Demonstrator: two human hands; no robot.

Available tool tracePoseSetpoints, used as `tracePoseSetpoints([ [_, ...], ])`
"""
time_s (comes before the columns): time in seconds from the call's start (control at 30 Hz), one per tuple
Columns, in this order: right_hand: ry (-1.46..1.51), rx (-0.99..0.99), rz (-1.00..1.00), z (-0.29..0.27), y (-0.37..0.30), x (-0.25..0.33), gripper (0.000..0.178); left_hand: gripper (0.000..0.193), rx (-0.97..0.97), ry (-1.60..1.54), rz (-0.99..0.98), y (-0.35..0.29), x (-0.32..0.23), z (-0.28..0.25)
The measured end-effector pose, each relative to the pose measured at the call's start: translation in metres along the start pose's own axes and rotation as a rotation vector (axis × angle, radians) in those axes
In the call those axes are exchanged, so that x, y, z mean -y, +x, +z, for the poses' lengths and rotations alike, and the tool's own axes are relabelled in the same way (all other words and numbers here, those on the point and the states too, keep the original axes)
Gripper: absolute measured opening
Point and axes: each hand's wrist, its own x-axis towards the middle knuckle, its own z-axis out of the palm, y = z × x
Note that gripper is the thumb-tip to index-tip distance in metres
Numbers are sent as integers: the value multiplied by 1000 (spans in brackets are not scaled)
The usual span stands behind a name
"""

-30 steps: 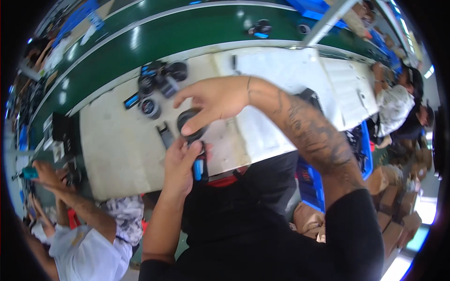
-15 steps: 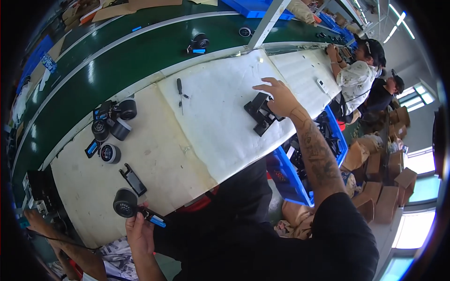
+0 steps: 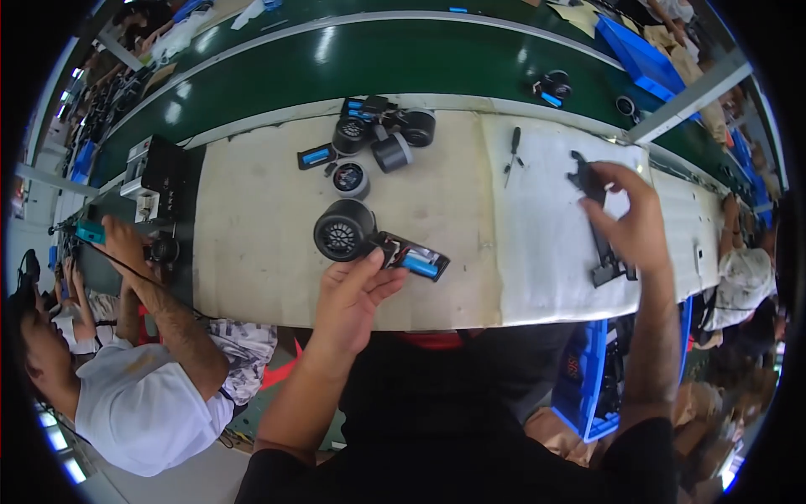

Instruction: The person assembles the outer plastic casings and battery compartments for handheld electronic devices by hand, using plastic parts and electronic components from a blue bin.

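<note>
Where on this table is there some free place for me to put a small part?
The cream mat looks bare left of the wheel unit in the left hand. The white sheet has room below the screwdriver, left of the black parts at the right hand. The back of the cream mat is crowded with other wheel units.

black and spoke-patterned on the drum-shaped housing (image 3: 344, 229); blue on the cylindrical cell (image 3: 419, 264); cream and white across the surface (image 3: 260, 231); green along the conveyor belt (image 3: 386, 63).
</note>
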Motion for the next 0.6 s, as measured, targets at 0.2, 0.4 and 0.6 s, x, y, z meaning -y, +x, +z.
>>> tracePoseSetpoints([
  [0.2, 106, -166, -386, 93, -28, 122, 56, 21, -10, -146, 7, 8, 3, 18],
  [0.4, 102, -150, -401, 122, -22, 137, 54, 29, 55, -232, -9, 4, -1, 22],
  [0.6, 118, -152, -339, 134, -24, 143, 53, 32, 72, -194, 21, -1, 1, 17],
])
